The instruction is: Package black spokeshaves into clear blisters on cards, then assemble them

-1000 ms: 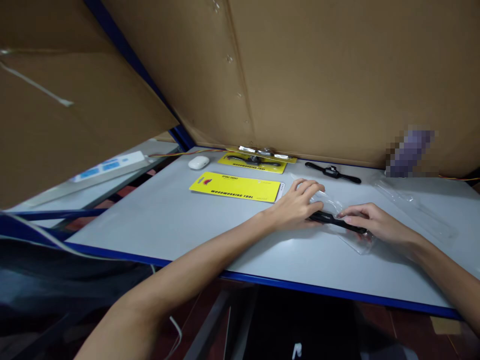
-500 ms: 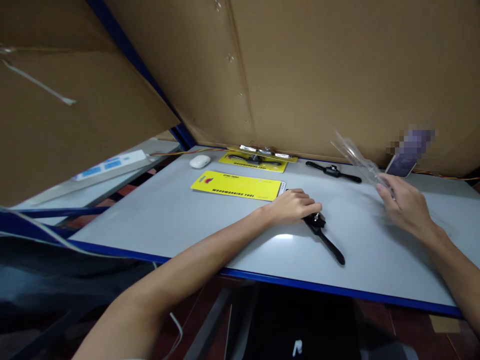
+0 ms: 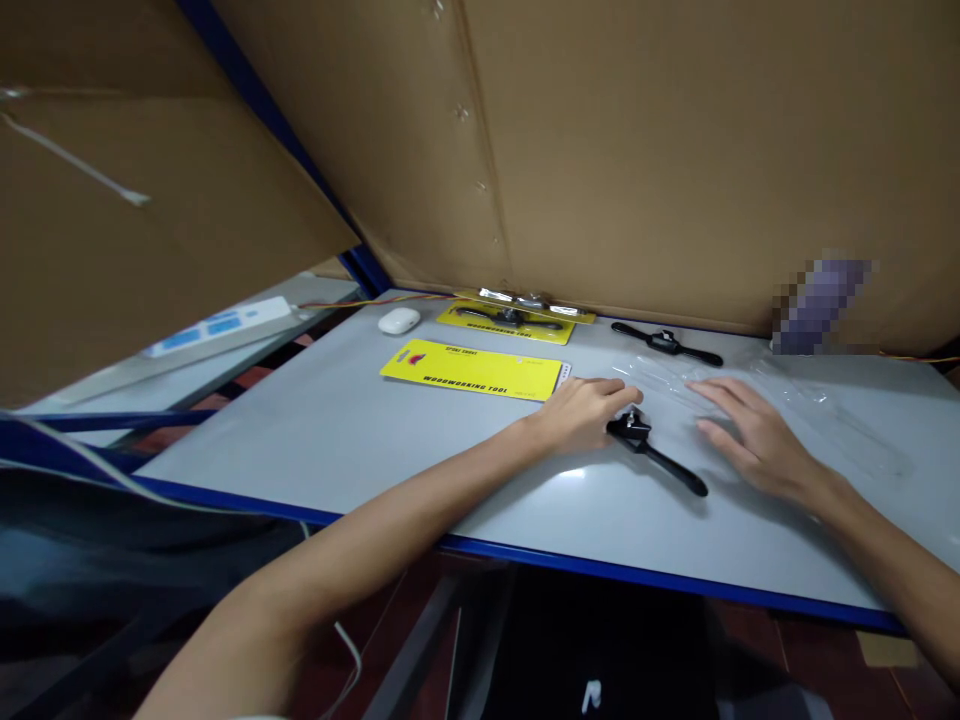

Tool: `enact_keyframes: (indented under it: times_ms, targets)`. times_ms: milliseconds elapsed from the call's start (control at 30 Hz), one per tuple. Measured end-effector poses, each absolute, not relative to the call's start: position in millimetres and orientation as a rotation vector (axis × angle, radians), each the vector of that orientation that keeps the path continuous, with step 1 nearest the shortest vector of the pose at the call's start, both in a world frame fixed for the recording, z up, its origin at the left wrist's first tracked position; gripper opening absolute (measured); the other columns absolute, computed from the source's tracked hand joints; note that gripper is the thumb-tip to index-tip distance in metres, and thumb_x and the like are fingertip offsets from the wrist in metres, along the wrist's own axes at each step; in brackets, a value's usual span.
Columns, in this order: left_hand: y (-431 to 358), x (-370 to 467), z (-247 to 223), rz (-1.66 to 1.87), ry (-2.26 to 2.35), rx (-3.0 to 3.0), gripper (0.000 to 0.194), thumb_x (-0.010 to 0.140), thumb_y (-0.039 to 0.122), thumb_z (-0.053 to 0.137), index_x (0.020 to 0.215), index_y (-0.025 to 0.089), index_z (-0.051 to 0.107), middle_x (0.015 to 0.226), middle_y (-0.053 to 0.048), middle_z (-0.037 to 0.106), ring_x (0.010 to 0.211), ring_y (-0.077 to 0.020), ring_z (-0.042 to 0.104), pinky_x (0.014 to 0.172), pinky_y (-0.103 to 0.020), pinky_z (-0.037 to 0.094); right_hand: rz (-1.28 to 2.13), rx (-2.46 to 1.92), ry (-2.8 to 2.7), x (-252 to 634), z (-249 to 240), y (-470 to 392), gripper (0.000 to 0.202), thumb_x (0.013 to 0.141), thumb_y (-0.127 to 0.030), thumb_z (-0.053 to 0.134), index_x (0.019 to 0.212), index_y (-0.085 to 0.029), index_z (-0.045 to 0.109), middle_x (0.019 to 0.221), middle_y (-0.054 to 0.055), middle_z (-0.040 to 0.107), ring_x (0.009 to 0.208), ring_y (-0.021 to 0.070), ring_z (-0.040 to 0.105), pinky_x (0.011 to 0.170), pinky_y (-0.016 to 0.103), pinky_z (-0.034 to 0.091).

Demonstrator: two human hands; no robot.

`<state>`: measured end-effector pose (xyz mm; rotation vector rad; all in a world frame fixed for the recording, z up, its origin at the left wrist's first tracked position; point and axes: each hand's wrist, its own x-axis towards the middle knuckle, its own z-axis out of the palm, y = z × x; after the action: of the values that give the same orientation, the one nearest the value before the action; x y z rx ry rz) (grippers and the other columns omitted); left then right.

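Observation:
My left hand (image 3: 585, 412) is closed on one handle of a black spokeshave (image 3: 660, 455); its metal middle and other handle stick out to the right, just over the table. My right hand (image 3: 757, 440) has its fingers stretched out and apart, holding nothing. Beyond its fingertips a clear plastic blister shell (image 3: 656, 378) lies on the table. Left of my left hand lies a yellow backing card (image 3: 476, 372) printed "WOODWORKING TOOL". A second black spokeshave (image 3: 667, 343) rests near the back edge.
Packaged spokeshaves on yellow cards (image 3: 506, 322) lie at the back beside a white earbud case (image 3: 399, 321). More clear plastic (image 3: 840, 410) is at the right, near a pixelated phone-like object (image 3: 821, 305). A power strip (image 3: 221, 328) sits left; a cardboard wall (image 3: 637, 150) closes the back.
My right hand has let go of the clear blister shell, which now lies on the table, and has moved left toward the spokeshave. The spokeshave in my left hand has turned slightly.

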<state>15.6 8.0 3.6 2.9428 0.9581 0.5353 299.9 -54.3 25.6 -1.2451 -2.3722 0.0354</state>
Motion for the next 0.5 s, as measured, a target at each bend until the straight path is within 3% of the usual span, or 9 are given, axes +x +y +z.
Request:
enact_keyframes:
  times_ms: [100,200,367,500]
  targets:
    - [-4.9,27.4,9.3,0.44,1.089,2.813,0.035,0.09,0.027,0.07,0.124,0.021,0.063,0.108,-0.007,0.071,0.086,-0.0222,0.07,0.068,-0.03,0.049,0.343,-1.16,-2.349,282.9,20.3,-64.4,0.052,0.106,-0.046,0.051,0.152,-0.023,0.055,0.138,0.013,0.071,0.123,0.0312,0.069,0.102,0.051,0.057]
    - [-12.6,31.7,13.7,0.396,1.094,2.716,0.045,0.092,0.034,0.074,0.132,0.021,0.06,0.118,-0.01,0.066,0.091,-0.0241,0.07,0.075,-0.034,0.055,0.334,-1.229,-2.341,277.5,12.9,-67.5,0.056,0.102,-0.042,0.061,0.154,-0.022,0.054,0.123,0.012,0.078,0.113,0.0321,0.073,0.097,0.054,0.059]
    - [-12.4,26.2,14.9,0.446,0.916,2.59,0.064,0.089,0.044,0.08,0.142,0.02,0.055,0.12,-0.01,0.062,0.097,-0.0246,0.069,0.087,-0.04,0.059,0.269,-1.104,-2.38,286.4,7.9,-58.4,0.034,0.105,-0.029,0.054,0.133,-0.023,0.071,0.121,0.011,0.08,0.107,0.0292,0.076,0.093,0.051,0.062]
    - [-8.3,23.7,14.0,0.462,0.835,2.583,0.053,0.097,0.042,0.071,0.142,0.017,0.056,0.116,-0.01,0.062,0.092,-0.0217,0.068,0.086,-0.037,0.057,0.305,-1.011,-2.355,288.9,6.6,-53.0,0.029,0.105,-0.022,0.053,0.125,-0.025,0.074,0.109,0.008,0.08,0.096,0.0254,0.076,0.084,0.045,0.063]
